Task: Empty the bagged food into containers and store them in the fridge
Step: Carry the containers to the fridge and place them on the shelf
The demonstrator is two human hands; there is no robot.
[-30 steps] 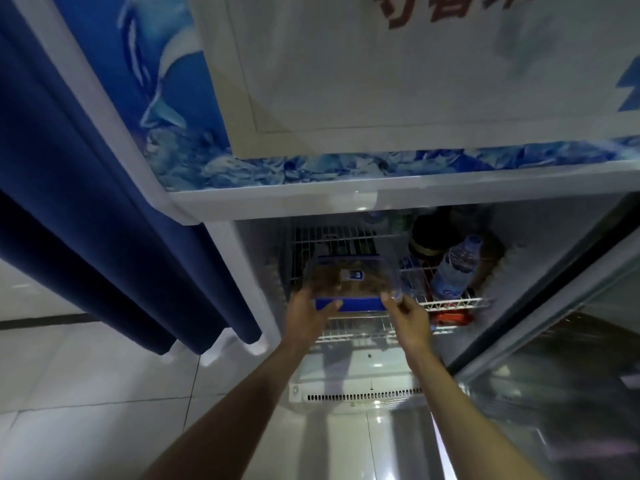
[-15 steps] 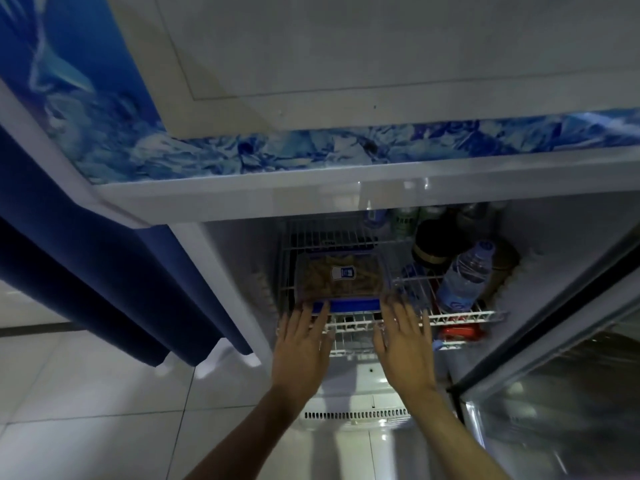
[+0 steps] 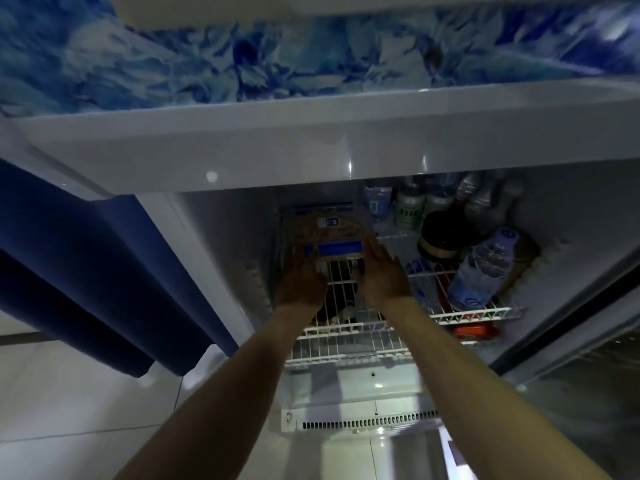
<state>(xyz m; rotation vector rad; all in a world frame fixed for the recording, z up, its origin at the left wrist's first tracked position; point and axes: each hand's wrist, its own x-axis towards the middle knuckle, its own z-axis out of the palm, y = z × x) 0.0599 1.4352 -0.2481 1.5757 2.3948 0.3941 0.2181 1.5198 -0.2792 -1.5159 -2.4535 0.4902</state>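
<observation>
Fingers of both hands, left [image 3: 300, 285] and right [image 3: 382, 278], lay spread against the box [image 3: 329, 233]; even pressure should slide it straight back along the shelf [image 3: 349, 336].

A water bottle [image 3: 483, 268] lies tilted beside a dark jar [image 3: 441, 239]; blurred, perhaps cans [image 3: 410, 211] behind.

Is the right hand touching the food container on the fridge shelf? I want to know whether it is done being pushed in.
Touching: the head view shows the right hand with straight fingers against the container front corner.
</observation>
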